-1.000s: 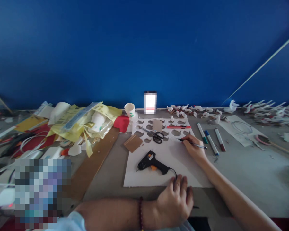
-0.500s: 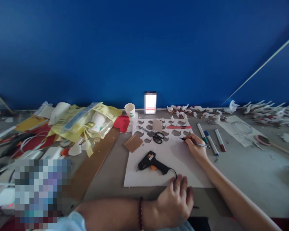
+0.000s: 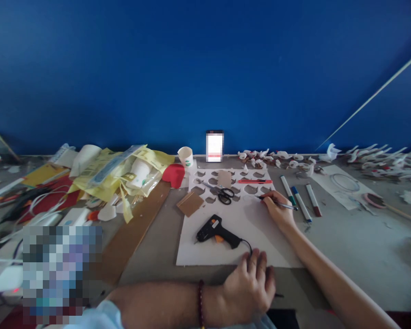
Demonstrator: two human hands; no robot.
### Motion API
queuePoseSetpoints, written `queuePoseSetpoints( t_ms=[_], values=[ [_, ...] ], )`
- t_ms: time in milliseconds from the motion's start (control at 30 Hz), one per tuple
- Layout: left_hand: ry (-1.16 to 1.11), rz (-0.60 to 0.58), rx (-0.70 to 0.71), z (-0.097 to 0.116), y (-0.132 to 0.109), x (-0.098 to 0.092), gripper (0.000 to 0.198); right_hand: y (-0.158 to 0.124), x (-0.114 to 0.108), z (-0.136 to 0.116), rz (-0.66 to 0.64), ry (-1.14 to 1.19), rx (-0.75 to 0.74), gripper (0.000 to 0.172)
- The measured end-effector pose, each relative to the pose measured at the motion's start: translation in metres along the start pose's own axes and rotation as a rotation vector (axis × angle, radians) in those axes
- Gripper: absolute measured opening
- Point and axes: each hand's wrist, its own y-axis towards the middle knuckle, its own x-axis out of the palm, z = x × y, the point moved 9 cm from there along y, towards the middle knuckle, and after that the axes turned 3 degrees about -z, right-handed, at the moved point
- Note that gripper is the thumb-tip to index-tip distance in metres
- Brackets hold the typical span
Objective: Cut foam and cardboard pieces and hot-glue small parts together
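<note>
My right hand [image 3: 277,209] is closed round a pen [image 3: 287,206], its tip touching the white board [image 3: 205,253] near a faint drawn outline. Across the board's front edge lies my left hand [image 3: 251,285], fingers stretched out and holding nothing. Just ahead of those fingers rests a black glue gun [image 3: 219,232] with an orange trigger, its cord running back under or beside the left fingertips. Black-handled scissors [image 3: 225,196] lie among the shapes cut out of the board's far half. A red utility knife [image 3: 255,181] lies there too, near a small brown cardboard piece [image 3: 191,204].
Several markers [image 3: 300,203] lie right of the board. Farther right are a paper sheet with a drawn oval [image 3: 345,183] and a brush [image 3: 375,200]. A paper cup [image 3: 185,156] and a lit phone [image 3: 214,146] stand at the back. Yellow packaging [image 3: 106,176] and cables crowd the left.
Almost nothing differs. My right hand and the pen have shifted very slightly at the same spot on the board; my left hand stays put.
</note>
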Motion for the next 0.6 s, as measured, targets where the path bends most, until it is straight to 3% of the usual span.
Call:
queuePoseSetpoints(
  t_ms=[167,600],
  values=[
    [-0.001,0.055,-0.042,-0.0033,-0.0006,-0.0032,0.033,0.0007,0.0007,0.0007,-0.009,-0.022,-0.019,0.016],
    [0.005,-0.012,0.006,0.001,-0.0011,0.0024,0.035,-0.0025,0.0042,-0.0016,-0.042,-0.017,-0.033,0.018]
  ],
)
